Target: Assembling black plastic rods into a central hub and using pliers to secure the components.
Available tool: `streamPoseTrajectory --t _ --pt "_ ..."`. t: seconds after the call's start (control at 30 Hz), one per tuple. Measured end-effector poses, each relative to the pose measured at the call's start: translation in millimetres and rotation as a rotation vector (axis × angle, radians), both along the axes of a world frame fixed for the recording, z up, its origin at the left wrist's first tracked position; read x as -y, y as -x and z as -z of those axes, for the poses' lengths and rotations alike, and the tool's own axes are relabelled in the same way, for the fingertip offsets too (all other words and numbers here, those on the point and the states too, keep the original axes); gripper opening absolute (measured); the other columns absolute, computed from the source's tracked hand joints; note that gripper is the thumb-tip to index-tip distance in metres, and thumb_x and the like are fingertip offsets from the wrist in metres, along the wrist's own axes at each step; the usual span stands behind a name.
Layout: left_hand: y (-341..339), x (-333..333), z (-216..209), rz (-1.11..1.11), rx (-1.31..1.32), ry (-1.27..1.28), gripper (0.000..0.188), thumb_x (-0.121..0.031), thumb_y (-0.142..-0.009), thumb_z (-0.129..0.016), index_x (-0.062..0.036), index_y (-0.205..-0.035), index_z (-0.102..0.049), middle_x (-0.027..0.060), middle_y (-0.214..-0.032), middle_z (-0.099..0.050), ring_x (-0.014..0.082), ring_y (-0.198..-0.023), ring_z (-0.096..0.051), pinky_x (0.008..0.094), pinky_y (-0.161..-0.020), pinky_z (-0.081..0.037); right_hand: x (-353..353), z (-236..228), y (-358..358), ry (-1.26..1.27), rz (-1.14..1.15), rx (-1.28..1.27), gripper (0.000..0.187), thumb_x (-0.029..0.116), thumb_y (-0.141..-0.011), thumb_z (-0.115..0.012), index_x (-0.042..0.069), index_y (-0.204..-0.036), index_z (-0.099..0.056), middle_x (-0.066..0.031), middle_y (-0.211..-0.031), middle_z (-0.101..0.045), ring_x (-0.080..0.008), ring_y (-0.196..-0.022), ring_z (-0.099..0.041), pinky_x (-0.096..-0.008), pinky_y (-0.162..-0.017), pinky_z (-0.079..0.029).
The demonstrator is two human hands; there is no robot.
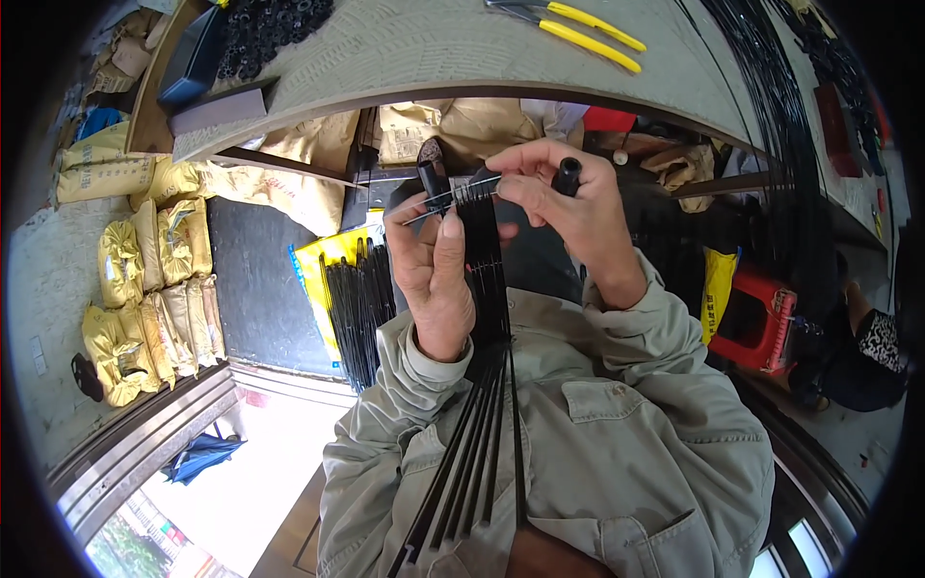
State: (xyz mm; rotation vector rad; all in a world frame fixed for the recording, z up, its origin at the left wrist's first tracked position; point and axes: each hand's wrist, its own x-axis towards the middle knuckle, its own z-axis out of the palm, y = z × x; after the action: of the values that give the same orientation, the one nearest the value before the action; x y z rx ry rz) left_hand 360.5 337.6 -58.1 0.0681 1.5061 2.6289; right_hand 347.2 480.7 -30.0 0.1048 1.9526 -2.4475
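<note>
Your two hands meet at the top of the black rib row (486, 252), in front of your chest and below the tabletop (414, 60) edge. Ribs' long axis runs down toward you, spreading over your shirt; the thin silver wire (468, 187) crosses their upper ends roughly square, slanting up to the right. Right hand (586, 220): grip closed, thumb and index pinching the wire's right end, a black tube (567, 176) tucked among the fingers. It sits nearer the ribs' top ends. Left hand (432, 275): grip looks closed around the wire's left end, thumb up just beside the row's left edge; another black tube (436, 185) stands by those fingers, can't tell how firmly held. Second rib bundle (358, 289) left of you, yellow-handled pliers (590, 46) on the tabletop.
</note>
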Motion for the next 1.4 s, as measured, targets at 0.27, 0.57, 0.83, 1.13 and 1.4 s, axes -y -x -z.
streamPoseTrajectory --t 0.27,0.57,0.83,1.13,1.4 --pt "1.1 -2.3 2.4 -0.030 -0.009 0.001 0.024 -0.007 -0.091 -0.041 -0.0010 -0.112 -0.030 0.0192 -0.100 -0.056 0.0238 -0.075 -0.063 0.0288 -0.066 -0.052 12.6 18.2 -3.6 -0.012 0.124 -0.121 0.020 0.007 -0.085 -0.052 -0.005 -0.101 -0.055 -0.0073 -0.080 -0.061 -0.0044 -0.055 -0.046 -0.0172 -0.049 -0.038" --pt "0.1 -3.5 2.0 -0.110 -0.059 0.047 0.023 -0.005 -0.091 -0.043 0.0000 -0.111 -0.033 0.0153 -0.097 -0.056 0.0171 -0.079 -0.059 0.0257 -0.070 -0.049 35.3 34.3 -12.2 0.132 0.294 -0.163 0.023 0.010 -0.085 -0.053 -0.005 -0.102 -0.056 -0.0083 -0.083 -0.058 -0.0058 -0.062 -0.046 -0.0187 -0.052 -0.039" --pt "-6.0 4.6 10.9 -0.079 -0.011 0.068 0.027 -0.003 -0.090 -0.044 -0.0003 -0.114 -0.034 0.0109 -0.095 -0.056 0.0103 -0.083 -0.053 0.0213 -0.075 -0.042 40.3 29.0 -19.3 0.313 0.291 -0.048 0.021 0.011 -0.085 -0.055 -0.005 -0.097 -0.058 -0.0075 -0.076 -0.058 -0.0078 -0.061 -0.047 -0.0198 -0.052 -0.039" --pt "-8.7 3.6 4.4 -0.157 -0.115 0.151 0.028 -0.003 -0.090 -0.044 -0.0004 -0.116 -0.033 0.0096 -0.094 -0.056 0.0096 -0.084 -0.052 0.0211 -0.076 -0.041 38.0 28.5 -25.3 0.307 0.296 -0.073 0.022 0.015 -0.086 -0.054 -0.005 -0.097 -0.058 -0.0096 -0.075 -0.060 -0.0126 -0.057 -0.052 -0.0215 -0.052 -0.042" --pt "-6.2 -2.0 -7.5 -0.114 -0.041 0.039 0.029 -0.003 -0.089 -0.046 -0.0012 -0.116 -0.035 0.0075 -0.096 -0.055 0.0102 -0.083 -0.052 0.0220 -0.077 -0.041 44.2 35.5 -17.4 0.327 0.411 -0.207 0.031 0.010 -0.074 -0.069 -0.005 -0.098 -0.057 -0.0065 -0.074 -0.058 -0.0100 -0.066 -0.050 -0.0223 -0.054 -0.041"
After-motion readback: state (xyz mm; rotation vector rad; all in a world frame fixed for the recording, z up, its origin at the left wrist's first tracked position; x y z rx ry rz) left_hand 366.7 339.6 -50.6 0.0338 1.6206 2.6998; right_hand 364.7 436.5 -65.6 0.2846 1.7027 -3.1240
